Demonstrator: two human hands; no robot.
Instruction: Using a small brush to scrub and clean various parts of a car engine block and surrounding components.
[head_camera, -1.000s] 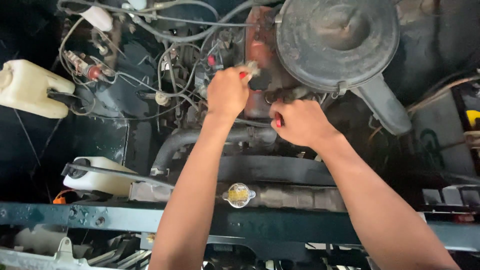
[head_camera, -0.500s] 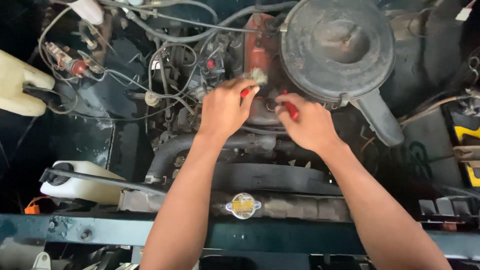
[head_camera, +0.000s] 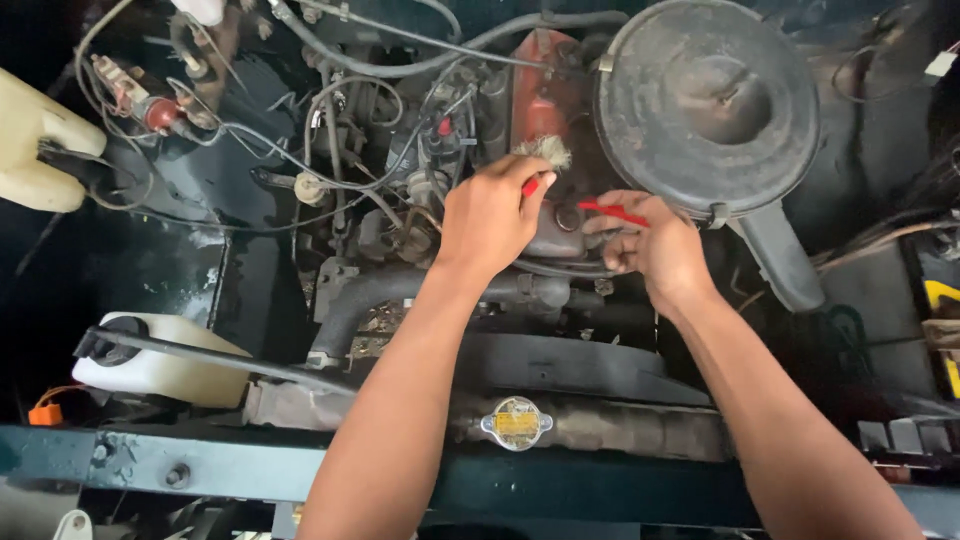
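in view were two hands (head_camera: 490, 215), one round black air cleaner (head_camera: 705, 105), one radiator cap (head_camera: 516, 423), two pale plastic reservoirs (head_camera: 160, 365) and one small brush (head_camera: 543, 152).

Dusty matt metal air cleaner lid (head_camera: 708, 100); red-painted engine cover (head_camera: 535, 85) (chipped, dull); smooth rubber hose (head_camera: 400, 290); milky plastic reservoir (head_camera: 160, 360); shiny metal radiator cap (head_camera: 516, 423); frayed-bristle brush (head_camera: 545, 152), glossy red plastic handle.

Round air cleaner (head_camera: 708, 105) hard right, hoses (head_camera: 370, 120) crowding left, narrow gap between.
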